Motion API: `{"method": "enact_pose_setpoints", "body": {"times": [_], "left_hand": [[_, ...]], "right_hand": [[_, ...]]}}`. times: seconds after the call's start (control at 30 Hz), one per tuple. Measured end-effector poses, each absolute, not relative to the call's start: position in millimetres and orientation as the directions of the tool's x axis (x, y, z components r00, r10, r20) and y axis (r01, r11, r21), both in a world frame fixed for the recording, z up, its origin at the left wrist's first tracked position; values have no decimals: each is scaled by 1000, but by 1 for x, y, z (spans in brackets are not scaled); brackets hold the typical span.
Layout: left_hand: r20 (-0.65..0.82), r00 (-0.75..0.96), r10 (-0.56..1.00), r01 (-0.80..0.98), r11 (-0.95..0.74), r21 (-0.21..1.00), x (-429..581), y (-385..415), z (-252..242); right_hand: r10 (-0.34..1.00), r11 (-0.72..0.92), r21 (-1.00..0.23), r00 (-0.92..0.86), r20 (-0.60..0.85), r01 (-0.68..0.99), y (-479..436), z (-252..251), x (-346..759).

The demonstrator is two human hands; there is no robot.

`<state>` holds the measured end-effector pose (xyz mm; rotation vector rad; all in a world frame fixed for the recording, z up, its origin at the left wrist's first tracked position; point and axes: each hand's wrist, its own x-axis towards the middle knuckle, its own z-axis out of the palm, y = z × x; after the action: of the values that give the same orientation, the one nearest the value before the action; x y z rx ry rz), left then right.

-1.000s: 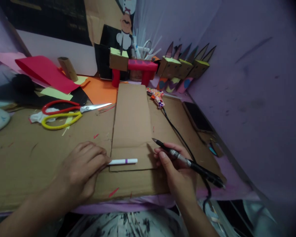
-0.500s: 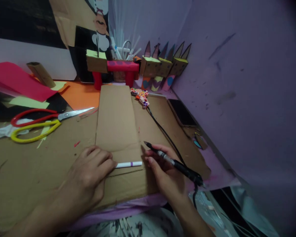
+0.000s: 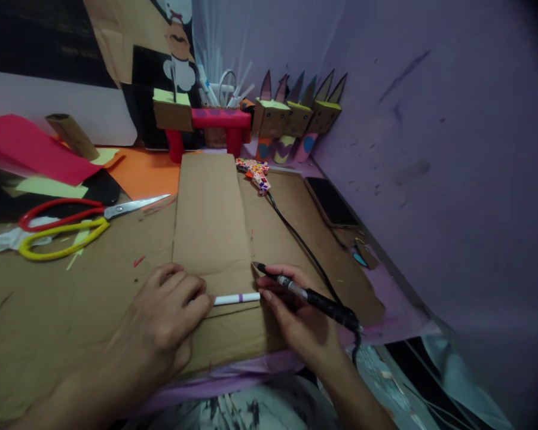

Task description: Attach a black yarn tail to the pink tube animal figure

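A long cardboard strip (image 3: 210, 209) lies on the cardboard-covered table. Across its near end rests a white stick with a purple band (image 3: 246, 297). My left hand (image 3: 165, 310) is closed over the stick's left end and presses on the strip; that end is hidden. My right hand (image 3: 298, 310) holds a black pen (image 3: 327, 303) between thumb and fingers, its tip pointing left at the strip's right edge, just above the stick's right end. Whether the tip touches the cardboard cannot be made out.
Red-and-yellow scissors (image 3: 103, 210) lie at the left near coloured paper (image 3: 36, 149). Beyond the strip are a patterned glue gun (image 3: 255, 172) with a black cord, a red-legged cardboard figure (image 3: 219, 119) and eared figures (image 3: 273, 119). A phone (image 3: 329, 202) lies by the wall.
My right hand has moved slightly left, bringing the pen tip to the strip's right edge. The left hand and the stick have shifted very slightly right in the view.
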<state>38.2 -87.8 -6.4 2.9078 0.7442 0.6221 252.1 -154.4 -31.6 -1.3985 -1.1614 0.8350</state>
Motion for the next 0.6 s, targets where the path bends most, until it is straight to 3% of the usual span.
{"method": "enact_pose_setpoints", "body": {"times": [0.2,0.43,0.6], "left_hand": [[369,789,491,444,-871,208,39,-89,-8],[338,754,563,458,-820,343,41,-89,-3],[349,745,568,475,-820,320,41,-92,-6]], "right_hand": [[962,58,-974,249,113,219,-155,-26,251],[949,71,-938,266,168,339,-151,-25,247],[950,77,-942,262,169,326,-152,-26,247]]}}
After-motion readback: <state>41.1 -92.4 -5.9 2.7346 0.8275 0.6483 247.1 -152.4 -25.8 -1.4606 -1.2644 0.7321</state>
